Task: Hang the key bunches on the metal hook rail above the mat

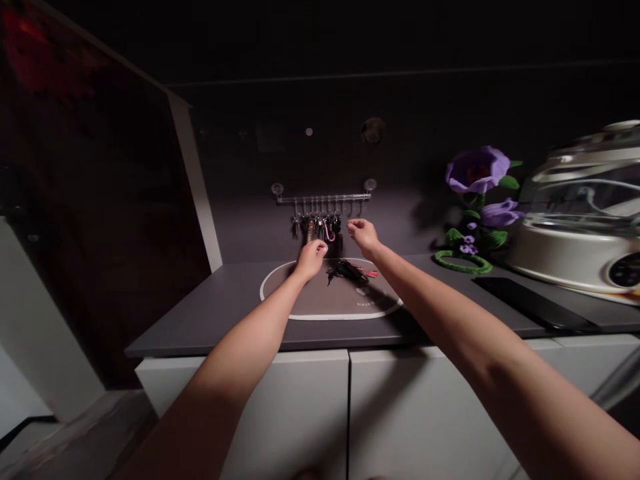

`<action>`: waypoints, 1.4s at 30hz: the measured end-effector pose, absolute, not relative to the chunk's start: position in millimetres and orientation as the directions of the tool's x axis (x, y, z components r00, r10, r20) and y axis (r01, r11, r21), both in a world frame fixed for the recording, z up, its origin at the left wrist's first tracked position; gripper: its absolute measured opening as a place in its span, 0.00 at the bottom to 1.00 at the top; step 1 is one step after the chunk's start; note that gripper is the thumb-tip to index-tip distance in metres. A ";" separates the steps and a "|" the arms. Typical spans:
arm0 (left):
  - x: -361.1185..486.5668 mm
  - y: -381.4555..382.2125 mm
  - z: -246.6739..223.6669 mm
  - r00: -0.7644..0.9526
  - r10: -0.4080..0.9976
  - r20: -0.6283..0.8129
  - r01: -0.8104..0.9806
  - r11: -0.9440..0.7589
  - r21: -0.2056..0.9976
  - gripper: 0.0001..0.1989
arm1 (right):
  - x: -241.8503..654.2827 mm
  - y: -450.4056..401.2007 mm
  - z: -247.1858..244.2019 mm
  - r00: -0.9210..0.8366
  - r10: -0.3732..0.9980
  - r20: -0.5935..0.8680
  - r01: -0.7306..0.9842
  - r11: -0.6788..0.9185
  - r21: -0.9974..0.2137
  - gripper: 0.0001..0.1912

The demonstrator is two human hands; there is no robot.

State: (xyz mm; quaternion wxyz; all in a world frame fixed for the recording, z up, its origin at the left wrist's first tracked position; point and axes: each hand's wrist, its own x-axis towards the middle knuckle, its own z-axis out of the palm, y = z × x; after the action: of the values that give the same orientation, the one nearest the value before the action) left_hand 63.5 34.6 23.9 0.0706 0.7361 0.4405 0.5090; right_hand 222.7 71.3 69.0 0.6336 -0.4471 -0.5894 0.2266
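Observation:
Both arms reach over the counter. My left hand [313, 258] is closed in a pinch just below the keys [323, 219] that hang on a wall rail [325, 198]. What it holds, if anything, I cannot make out. Higher and to the right, my right hand [363, 235] is pinched too, beside the right end of the hanging keys; anything between its fingers is too small to see. Among the keys are a pink hook-shaped piece [329, 232] and a brownish tag [311, 230]. Beneath the hands, a dark key bunch [353, 271] with a red piece lies on an oval mat [310, 303].
A purple flower ornament [477, 173] with a green ring base stands right of the mat. Farther right are a flat black slab [535, 303] and a pale appliance [555, 247] with a clear upper part. White cabinet doors [310, 407] lie below the dark counter [200, 320].

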 end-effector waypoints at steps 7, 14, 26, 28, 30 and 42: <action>62.9 26.6 24.7 0.256 0.764 0.592 0.621 -0.600 0.505 0.06 | 223.4 31.9 38.9 0.024 0.867 0.498 0.133 0.491 -0.861 0.07; 57.5 32.6 14.1 0.392 0.744 0.542 0.732 -0.609 0.307 0.07 | 228.3 14.5 16.8 -0.115 0.801 0.587 0.549 0.544 -0.635 0.08; 55.0 42.6 3.6 0.513 0.715 0.475 0.756 -0.639 0.144 0.09 | 232.8 20.6 8.4 -0.307 0.727 0.614 0.752 0.581 -0.312 0.08; 55.3 43.6 2.8 0.529 0.709 0.466 0.755 -0.644 0.124 0.09 | 233.2 22.7 7.5 -0.315 0.722 0.616 0.750 0.587 -0.305 0.08; 55.7 44.3 2.2 0.538 0.705 0.462 0.756 -0.646 0.105 0.09 | 233.4 24.2 7.1 -0.319 0.721 0.615 0.752 0.587 -0.298 0.08; 53.5 40.9 10.1 0.502 0.716 0.485 0.773 -0.623 0.119 0.06 | 230.6 20.5 10.8 -0.324 0.735 0.596 0.785 0.560 -0.264 0.09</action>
State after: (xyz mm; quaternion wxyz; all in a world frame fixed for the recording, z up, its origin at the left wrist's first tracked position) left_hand 53.5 40.9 10.1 -0.0569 0.8648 0.4303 0.2523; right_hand 230.6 20.5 10.8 0.3455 -0.4675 -0.8129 -0.0362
